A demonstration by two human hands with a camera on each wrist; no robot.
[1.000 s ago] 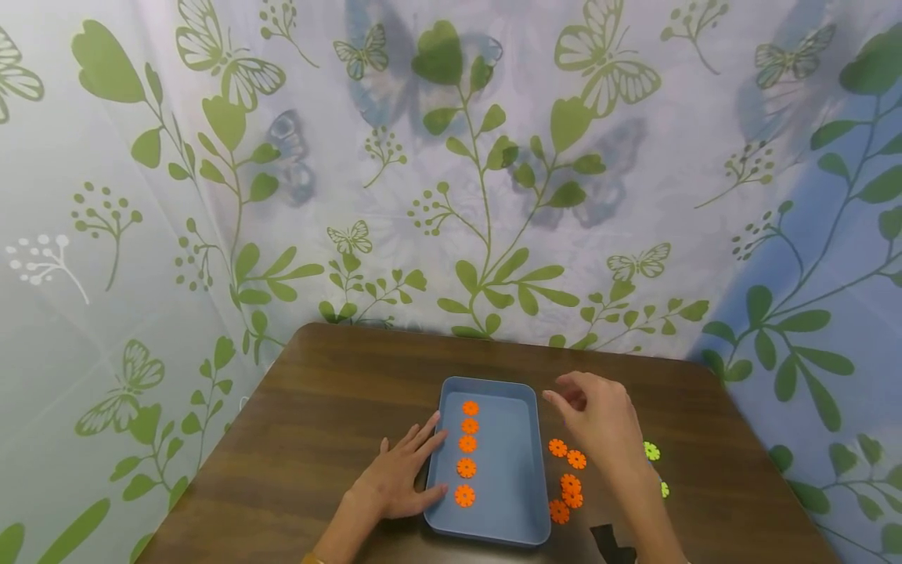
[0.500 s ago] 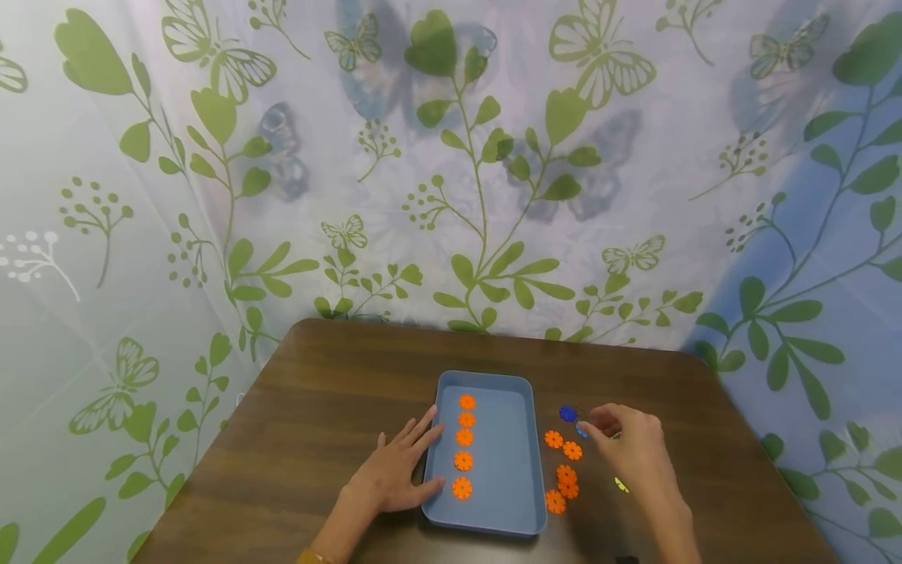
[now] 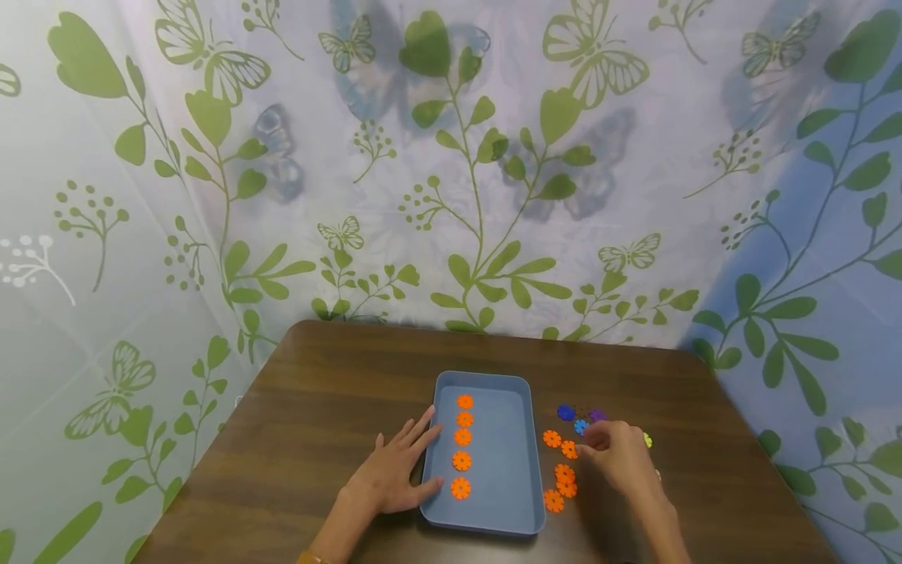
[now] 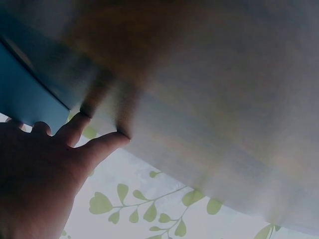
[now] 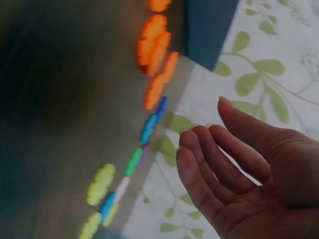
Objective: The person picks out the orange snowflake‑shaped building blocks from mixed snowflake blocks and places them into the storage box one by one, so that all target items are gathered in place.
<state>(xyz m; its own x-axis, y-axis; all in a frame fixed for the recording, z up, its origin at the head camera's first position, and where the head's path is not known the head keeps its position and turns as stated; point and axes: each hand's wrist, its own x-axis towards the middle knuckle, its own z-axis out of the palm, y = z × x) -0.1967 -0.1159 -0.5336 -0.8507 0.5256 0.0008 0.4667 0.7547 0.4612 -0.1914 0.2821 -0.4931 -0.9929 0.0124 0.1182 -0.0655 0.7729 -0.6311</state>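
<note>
My left hand (image 3: 391, 476) lies with spread fingers against the left rim of a blue-grey tray (image 3: 500, 462), thumb and fingertips over its edge. In the tray, several orange notched plastic discs (image 3: 461, 460) form one column along the left side. My right hand (image 3: 623, 458) hovers right of the tray, by a group of loose orange discs (image 3: 565, 474). Its fingers are loosely bent, and the right wrist view shows nothing between the fingers and thumb. The left wrist view shows the left hand (image 4: 45, 169) at the tray's blue wall (image 4: 30, 89).
Beyond the right hand lie a dark blue disc (image 3: 566, 412), a light blue disc (image 3: 581, 427) and a purple disc (image 3: 598, 416). In the right wrist view are a green disc (image 5: 133, 162) and a yellow-green disc (image 5: 101, 184). A patterned curtain (image 3: 451, 196) stands behind the brown table (image 3: 352, 376).
My right hand has moved from beside the tray's far right corner to the right and nearer to me, baring the blue and purple discs. The left hand keeps its place on the tray.
</note>
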